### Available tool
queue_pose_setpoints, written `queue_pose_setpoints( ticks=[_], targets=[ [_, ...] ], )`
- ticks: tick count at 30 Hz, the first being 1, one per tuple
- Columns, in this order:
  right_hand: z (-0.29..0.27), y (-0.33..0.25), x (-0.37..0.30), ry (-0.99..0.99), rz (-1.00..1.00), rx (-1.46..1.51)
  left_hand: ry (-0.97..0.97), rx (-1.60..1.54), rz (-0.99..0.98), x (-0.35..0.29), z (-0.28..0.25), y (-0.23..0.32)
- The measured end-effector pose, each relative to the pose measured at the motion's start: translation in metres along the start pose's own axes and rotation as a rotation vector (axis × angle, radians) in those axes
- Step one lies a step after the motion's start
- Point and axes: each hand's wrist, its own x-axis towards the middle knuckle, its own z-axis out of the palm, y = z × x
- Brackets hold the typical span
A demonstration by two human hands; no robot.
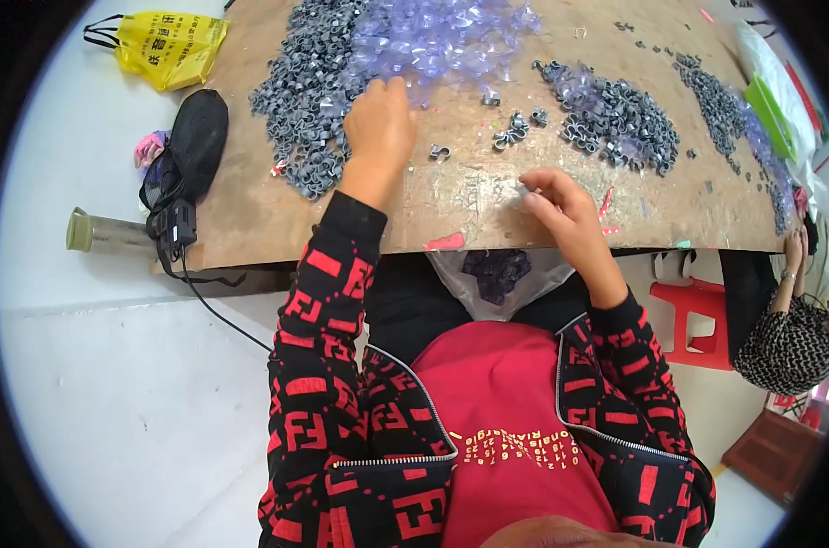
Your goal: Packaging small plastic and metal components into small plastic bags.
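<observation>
My left hand (381,128) reaches to the edge between a heap of grey plastic clips (300,110) and a heap of clear, purplish plastic pieces (442,36). Its fingers curl downward, and whatever they hold is hidden. Closer to the table's front edge, my right hand (568,208) pinches a small grey piece (524,189) between thumb and forefinger; it looks like one of the clips. One loose clip (440,152) lies between my hands, with a small cluster of clips (511,132) beyond it.
A second clip pile (620,119) lies right of centre on the wooden table (469,205), another (711,105) farther right. An open plastic bag (460,274) hangs at the front edge. A black pouch (200,142) sits at the left edge. A co-worker's arm (789,260) reaches in by a red stool (693,320).
</observation>
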Motion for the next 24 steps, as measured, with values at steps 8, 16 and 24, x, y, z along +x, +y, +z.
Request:
queue_pose_setpoints(
  ticks=[8,16,24],
  targets=[
    [-0.038,0.008,-0.026,-0.003,0.227,0.501,-0.048,0.029,-0.107,0.006,0.011,-0.018],
    [-0.032,-0.004,-0.033,-0.004,0.089,0.534,-0.073,0.187,-0.167,0.013,0.015,-0.023],
    [-0.034,-0.017,-0.029,0.045,0.065,0.478,-0.308,-1.141,-0.476,-0.025,-0.028,0.050]
  ],
)
